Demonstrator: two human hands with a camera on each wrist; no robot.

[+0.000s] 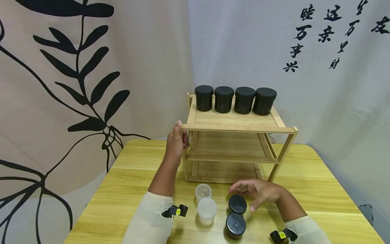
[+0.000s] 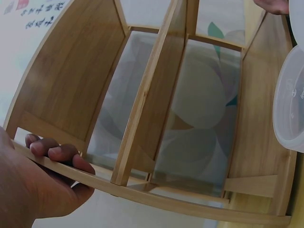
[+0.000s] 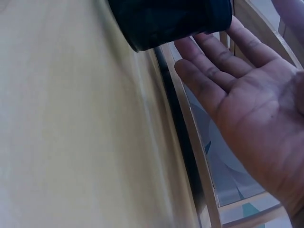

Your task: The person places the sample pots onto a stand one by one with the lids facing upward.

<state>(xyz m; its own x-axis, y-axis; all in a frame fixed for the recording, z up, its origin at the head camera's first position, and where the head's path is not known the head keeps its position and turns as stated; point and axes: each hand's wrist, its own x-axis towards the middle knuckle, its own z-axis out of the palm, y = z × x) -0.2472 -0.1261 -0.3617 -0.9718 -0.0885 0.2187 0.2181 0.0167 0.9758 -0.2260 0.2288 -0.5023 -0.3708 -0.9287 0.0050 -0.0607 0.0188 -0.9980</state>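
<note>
My left hand [image 1: 176, 142] grips the front left post of a three-tier wooden rack [image 1: 237, 128]; in the left wrist view its fingers [image 2: 64, 153] curl round the side frame. My right hand [image 1: 257, 192] is spread loosely beside two black lidded jars on the table, a rear jar [image 1: 237, 203] and a front jar [image 1: 235, 225]. In the right wrist view the fingers are extended near a black jar [image 3: 171, 21]; whether they touch it I cannot tell. Left of these jars stand two translucent plastic cups, one behind [image 1: 203, 192] and one in front [image 1: 207, 210].
Several black lidded jars [image 1: 224, 99] stand in a row on the rack's top shelf. The rack rests toward the back of the wooden table [image 1: 122, 189]. A printed curtain [image 1: 152, 67] hangs behind the table.
</note>
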